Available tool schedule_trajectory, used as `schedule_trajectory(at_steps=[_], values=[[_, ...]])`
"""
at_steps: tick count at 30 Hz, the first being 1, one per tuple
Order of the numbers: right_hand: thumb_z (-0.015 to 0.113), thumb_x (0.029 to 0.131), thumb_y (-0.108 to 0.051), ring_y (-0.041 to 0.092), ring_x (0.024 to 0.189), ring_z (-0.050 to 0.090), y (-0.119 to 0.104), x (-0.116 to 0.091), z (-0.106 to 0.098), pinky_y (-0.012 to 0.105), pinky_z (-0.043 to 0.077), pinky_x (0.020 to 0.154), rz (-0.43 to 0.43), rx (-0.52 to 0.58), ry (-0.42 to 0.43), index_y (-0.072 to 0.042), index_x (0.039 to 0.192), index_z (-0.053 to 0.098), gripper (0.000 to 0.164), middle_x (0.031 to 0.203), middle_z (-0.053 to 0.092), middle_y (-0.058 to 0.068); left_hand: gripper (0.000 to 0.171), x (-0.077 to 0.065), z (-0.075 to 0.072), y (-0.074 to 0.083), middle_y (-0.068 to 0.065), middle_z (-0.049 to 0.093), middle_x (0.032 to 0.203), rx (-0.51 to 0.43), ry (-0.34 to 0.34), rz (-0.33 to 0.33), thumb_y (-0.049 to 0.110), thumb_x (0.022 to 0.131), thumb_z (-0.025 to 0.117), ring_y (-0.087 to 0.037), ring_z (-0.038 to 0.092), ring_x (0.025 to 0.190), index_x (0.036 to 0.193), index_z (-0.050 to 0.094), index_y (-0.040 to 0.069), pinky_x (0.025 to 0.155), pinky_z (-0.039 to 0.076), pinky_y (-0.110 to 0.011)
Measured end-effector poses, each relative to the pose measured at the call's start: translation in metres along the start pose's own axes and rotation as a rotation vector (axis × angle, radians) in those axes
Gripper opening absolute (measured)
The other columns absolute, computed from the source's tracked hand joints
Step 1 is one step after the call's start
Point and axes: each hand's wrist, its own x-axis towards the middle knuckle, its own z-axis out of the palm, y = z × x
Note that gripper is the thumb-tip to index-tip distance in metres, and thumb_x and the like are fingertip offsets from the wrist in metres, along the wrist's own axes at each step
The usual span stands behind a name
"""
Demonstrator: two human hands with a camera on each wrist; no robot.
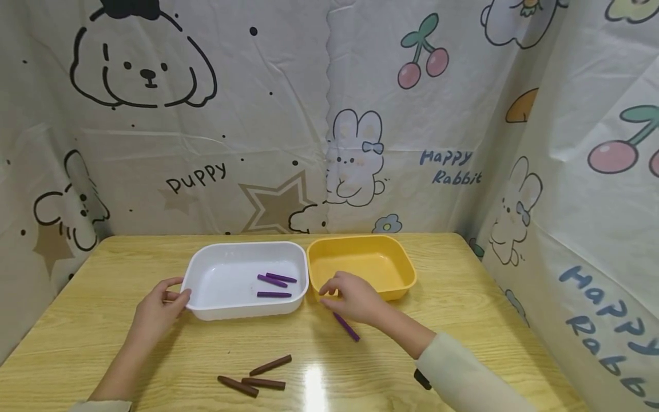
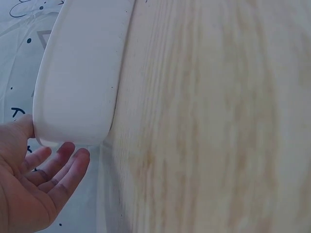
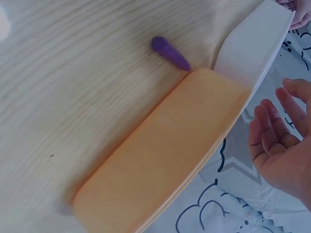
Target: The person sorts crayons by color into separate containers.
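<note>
Crayon (image 1: 346, 327) nr R hand (image 1: 356, 297) (loose, empty); L hand (image 1: 157, 312), relaxed, touches white tray (image 1: 247, 312). Prob best: pinch mid-length, lay flat w/ purples (image 1: 274, 294) in tray.

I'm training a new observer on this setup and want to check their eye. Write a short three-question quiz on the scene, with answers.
1. How many purple crayons lie in the white tray?
2. True or false: all three brown crayons lie on the table.
3. Which does the left grip touch?
A) the yellow tray
B) the white tray
C) a brown crayon

Key: 1. Three. 2. True. 3. B.
</note>
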Motion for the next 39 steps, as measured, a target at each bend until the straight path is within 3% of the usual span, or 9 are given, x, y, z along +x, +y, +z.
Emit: schedule_trajectory(at_steps=[7,18,22,39], values=[[0.068,0.085,-0.022,0.015,0.074,0.055,0.012,-0.015,0.001,0.021,0.042,0.063,0.010,0.040,0.014,-0.013,0.094,0.071,0.013,0.084,0.060,0.000,0.057,0.002,0.001,-0.002,-0.026,0.060,0.108,0.003,-0.003,-0.015,0.037,0.096,0.048,-0.023,0.064,0.083,0.137,0.037,-0.002,0.060,0.050,-0.022],[0.068,0.085,-0.023,0.005,0.067,0.048,0.030,-0.035,0.008,0.017,0.042,0.059,0.025,0.062,0.037,-0.016,0.089,0.072,0.009,0.079,0.058,-0.007,0.058,0.000,0.000,0.000,-0.027,0.060,0.109,-0.002,-0.001,-0.005,0.038,0.096,0.048,-0.024,0.065,0.083,0.137,0.038,-0.002,0.060,0.050,-0.022],[0.067,0.086,-0.021,0.009,0.067,0.050,0.037,-0.043,0.014,0.017,0.041,0.059,0.037,0.085,0.020,-0.014,0.090,0.072,0.009,0.079,0.059,-0.006,0.059,0.001,0.000,0.000,-0.027,0.060,0.109,-0.004,-0.004,-0.011,0.039,0.096,0.048,-0.024,0.065,0.083,0.137,0.037,-0.002,0.060,0.050,-0.022],[0.070,0.083,-0.021,0.007,0.070,0.052,0.054,-0.051,0.040,0.019,0.043,0.061,0.130,0.142,0.040,-0.010,0.093,0.071,0.015,0.081,0.061,-0.002,0.058,0.001,0.001,0.000,-0.026,0.060,0.109,-0.008,-0.003,-0.010,0.037,0.096,0.048,-0.025,0.065,0.083,0.137,0.037,-0.001,0.060,0.050,-0.022]])
